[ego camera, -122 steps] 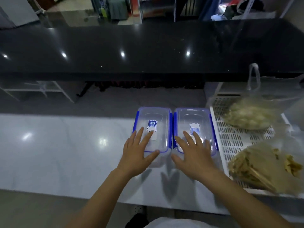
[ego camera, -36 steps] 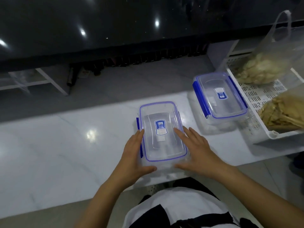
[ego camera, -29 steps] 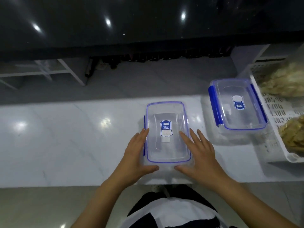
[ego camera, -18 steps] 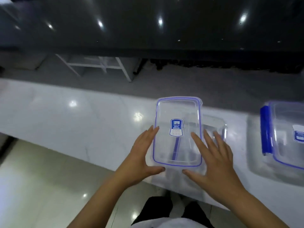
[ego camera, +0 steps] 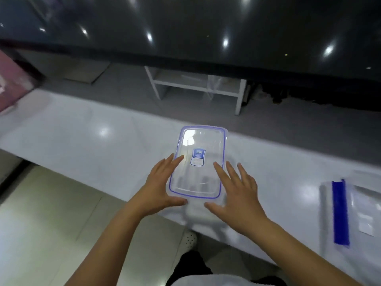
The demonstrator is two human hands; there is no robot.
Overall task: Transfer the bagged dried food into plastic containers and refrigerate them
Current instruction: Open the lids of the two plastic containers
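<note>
The left hand [ego camera: 159, 187] and the right hand [ego camera: 237, 193] flank a clear lid [ego camera: 198, 162] with a blue rim and a blue label; the fingers [ego camera: 175, 162] of both are spread wide and flat, the left thumb under the near edge, the right palm resting at the lid's right side; neither hand is closed around it. The lid sits flat over the white desk [ego camera: 82, 145], near its front edge; whether a tub lies beneath it I cannot tell, as the plastic is clear and blurred. A second container [ego camera: 350, 213] with a blue clasp lies well apart at the right. No bagged food is in view. In my judgement the step in hand is opening the first container; filling has not begun. The next move calls for setting the lid aside on bare desk, then reaching for a bag; the near edge leaves little margin.
</note>
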